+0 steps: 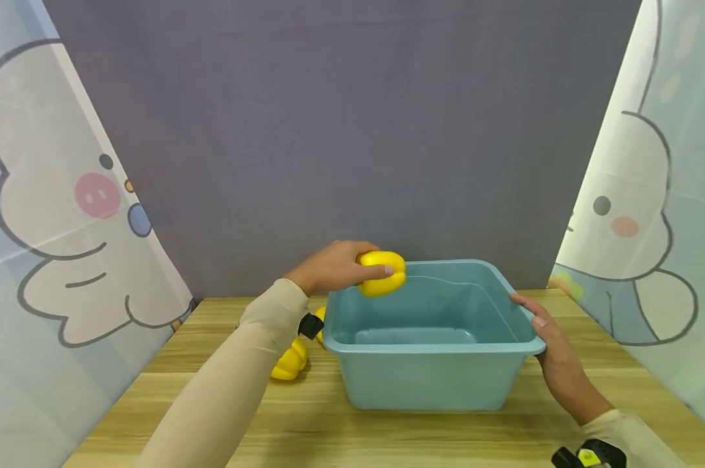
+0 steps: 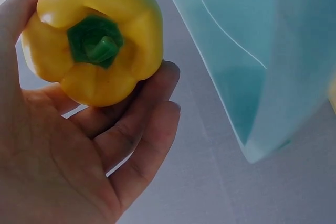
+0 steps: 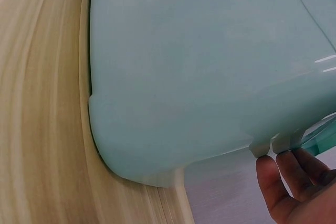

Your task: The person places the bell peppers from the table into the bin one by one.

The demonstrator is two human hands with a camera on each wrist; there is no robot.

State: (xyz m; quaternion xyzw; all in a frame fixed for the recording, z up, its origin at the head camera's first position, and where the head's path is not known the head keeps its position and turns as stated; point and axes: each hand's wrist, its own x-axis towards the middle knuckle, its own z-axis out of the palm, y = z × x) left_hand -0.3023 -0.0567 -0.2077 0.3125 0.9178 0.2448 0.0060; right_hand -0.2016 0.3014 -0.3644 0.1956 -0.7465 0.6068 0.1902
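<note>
My left hand (image 1: 334, 268) grips a yellow bell pepper (image 1: 375, 286) above the left rim of a teal plastic basin (image 1: 434, 349). In the left wrist view the bell pepper (image 2: 131, 19) shows its green stem, with thumb and fingers curled around its sides. The basin stands on the wooden table, its inner floor partly visible from above. At the basin's right side, my right hand (image 1: 559, 361) holds the rim, thumb on top. Seen from the right wrist, its fingers (image 3: 294, 177) meet the outer wall beneath the rim.
Another yellow bell pepper (image 1: 290, 361) lies on the wooden table (image 1: 305, 429), left of the basin. One more yellow piece (image 1: 320, 314) shows partly behind the left wrist. A grey cloth backdrop (image 1: 352, 130) rises behind, with cartoon-printed curtains (image 1: 25, 292) at both sides.
</note>
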